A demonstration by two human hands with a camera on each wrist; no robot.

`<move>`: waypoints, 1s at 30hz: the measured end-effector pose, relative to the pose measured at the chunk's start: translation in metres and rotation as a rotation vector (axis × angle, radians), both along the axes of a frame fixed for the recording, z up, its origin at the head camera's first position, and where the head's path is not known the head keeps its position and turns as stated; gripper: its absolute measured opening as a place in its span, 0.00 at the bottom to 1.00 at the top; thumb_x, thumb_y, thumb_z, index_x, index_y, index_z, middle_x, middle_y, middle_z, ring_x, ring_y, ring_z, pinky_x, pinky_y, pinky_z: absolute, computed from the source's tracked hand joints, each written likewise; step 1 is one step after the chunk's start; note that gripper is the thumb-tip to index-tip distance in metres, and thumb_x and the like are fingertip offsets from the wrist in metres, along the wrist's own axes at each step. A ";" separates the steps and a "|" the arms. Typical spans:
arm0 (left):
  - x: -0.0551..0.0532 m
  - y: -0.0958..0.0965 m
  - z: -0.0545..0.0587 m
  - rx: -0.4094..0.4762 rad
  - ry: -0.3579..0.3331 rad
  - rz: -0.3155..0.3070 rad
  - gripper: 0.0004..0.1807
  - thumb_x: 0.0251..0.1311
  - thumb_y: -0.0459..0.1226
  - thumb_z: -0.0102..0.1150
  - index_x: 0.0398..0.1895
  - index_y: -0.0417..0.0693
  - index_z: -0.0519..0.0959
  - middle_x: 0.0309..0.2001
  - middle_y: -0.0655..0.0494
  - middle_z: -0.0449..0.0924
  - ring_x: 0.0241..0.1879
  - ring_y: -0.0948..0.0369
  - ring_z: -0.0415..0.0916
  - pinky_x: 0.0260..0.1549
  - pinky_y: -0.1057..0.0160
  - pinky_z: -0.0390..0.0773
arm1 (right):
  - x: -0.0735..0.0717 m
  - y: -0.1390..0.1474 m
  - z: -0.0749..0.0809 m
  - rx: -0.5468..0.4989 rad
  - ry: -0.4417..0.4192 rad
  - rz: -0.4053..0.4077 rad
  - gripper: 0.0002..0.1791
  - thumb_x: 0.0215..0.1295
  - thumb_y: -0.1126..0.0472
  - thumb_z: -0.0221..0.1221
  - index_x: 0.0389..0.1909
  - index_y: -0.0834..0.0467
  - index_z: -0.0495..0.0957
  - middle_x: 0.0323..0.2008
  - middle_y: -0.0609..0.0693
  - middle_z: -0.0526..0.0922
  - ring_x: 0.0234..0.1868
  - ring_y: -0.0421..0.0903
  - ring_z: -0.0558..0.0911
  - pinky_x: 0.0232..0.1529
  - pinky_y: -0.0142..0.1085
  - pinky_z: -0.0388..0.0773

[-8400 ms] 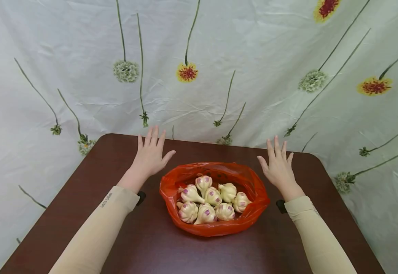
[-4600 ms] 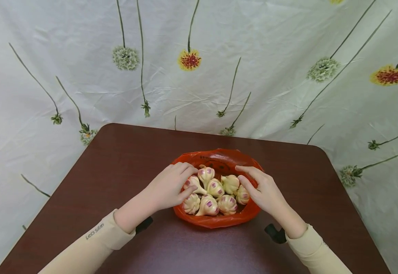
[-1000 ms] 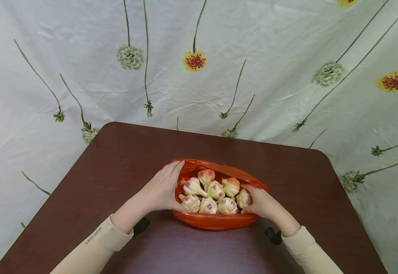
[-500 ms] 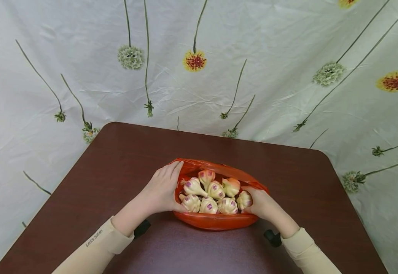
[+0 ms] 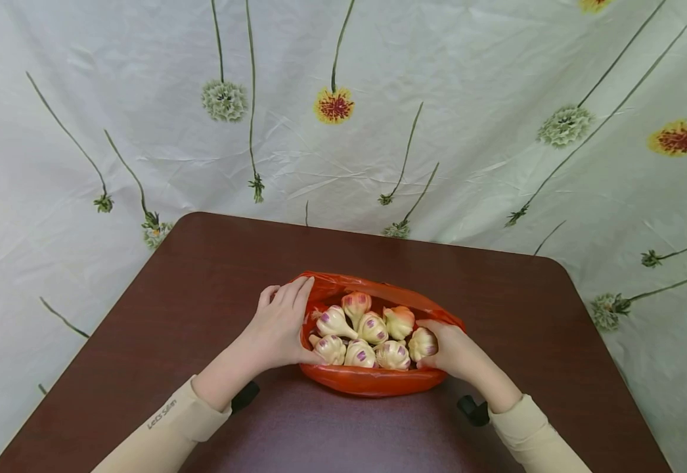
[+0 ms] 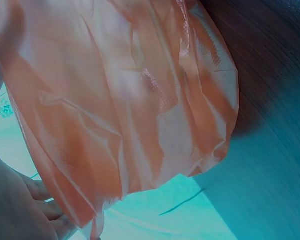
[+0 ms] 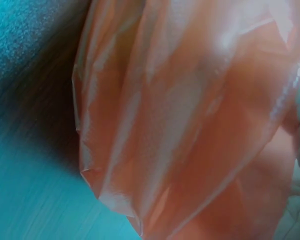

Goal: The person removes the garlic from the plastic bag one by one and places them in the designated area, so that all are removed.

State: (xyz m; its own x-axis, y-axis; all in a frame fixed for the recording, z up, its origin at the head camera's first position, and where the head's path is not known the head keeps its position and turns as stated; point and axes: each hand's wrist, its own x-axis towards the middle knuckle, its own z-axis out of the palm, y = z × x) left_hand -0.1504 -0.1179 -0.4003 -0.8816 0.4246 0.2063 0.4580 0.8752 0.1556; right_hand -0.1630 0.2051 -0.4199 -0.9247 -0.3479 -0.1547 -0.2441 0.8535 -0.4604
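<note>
A red plastic bag (image 5: 373, 381) sits on the table with its mouth spread wide. Several garlic bulbs (image 5: 372, 328) with purple patches lie inside it. At the bag's left end my left hand (image 5: 278, 332) grips the rim, thumb toward the front and fingers toward the back. My right hand (image 5: 454, 348) holds the right end of the rim in a curve, close beside the rightmost bulb (image 5: 423, 345); its fingertips are partly hidden. Both wrist views are mostly filled by the bag's creased outer side, with left fingers (image 6: 50, 210) at the lower left edge.
The dark brown table (image 5: 231, 263) has rounded far corners. A pale cloth with printed flowers (image 5: 485, 79) hangs behind it and along both sides. Dark wrist straps (image 5: 473, 410) sit under both wrists.
Earlier, both hands were spread apart beside the bag, then came in to its rim, and the mouth narrowed front to back. In the last half second, the left fingers shifted slightly.
</note>
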 end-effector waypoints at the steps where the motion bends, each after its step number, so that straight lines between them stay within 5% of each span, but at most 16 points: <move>1: 0.000 0.000 0.000 0.001 -0.002 0.001 0.72 0.27 0.65 0.79 0.72 0.32 0.57 0.69 0.36 0.63 0.67 0.44 0.64 0.61 0.40 0.61 | 0.000 0.000 0.000 -0.002 -0.001 -0.002 0.37 0.47 0.64 0.75 0.60 0.67 0.74 0.55 0.61 0.81 0.55 0.57 0.80 0.60 0.54 0.75; 18: -0.001 -0.001 0.001 0.028 -0.055 -0.004 0.72 0.28 0.64 0.79 0.72 0.31 0.56 0.70 0.35 0.61 0.68 0.40 0.61 0.63 0.39 0.63 | 0.006 0.002 0.017 -0.078 0.040 -0.032 0.40 0.49 0.60 0.75 0.64 0.66 0.72 0.61 0.62 0.78 0.60 0.60 0.77 0.61 0.56 0.73; 30: -0.003 -0.003 0.000 0.082 -0.075 0.002 0.73 0.26 0.65 0.79 0.73 0.32 0.55 0.68 0.33 0.62 0.67 0.38 0.60 0.66 0.38 0.61 | 0.008 0.002 0.031 -0.344 0.126 -0.051 0.40 0.52 0.58 0.74 0.66 0.61 0.70 0.61 0.59 0.78 0.58 0.57 0.80 0.56 0.51 0.78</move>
